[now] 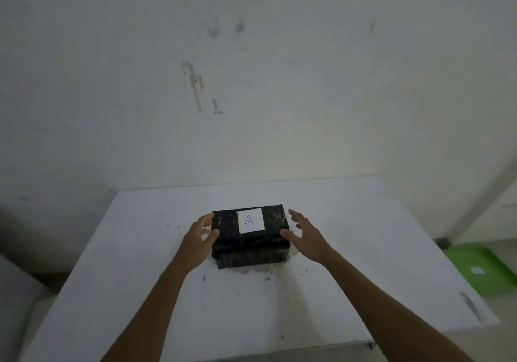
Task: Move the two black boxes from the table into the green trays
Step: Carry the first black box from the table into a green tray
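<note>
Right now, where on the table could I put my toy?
The table is bare on the left of the black box out to the left edge, on the right out to the edge by the green tray, and behind it up to the wall. The middle is crowded: box, left hand, right hand.

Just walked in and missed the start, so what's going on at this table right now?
A person is reaching with both bare hands for a black box with a white label marked A, which sits on the white table. The left hand is at the box's left side and the right hand at its right, fingers spread, not yet clearly gripping. Only one box is in view. A green tray lies lower, beyond the table's right edge.
</note>
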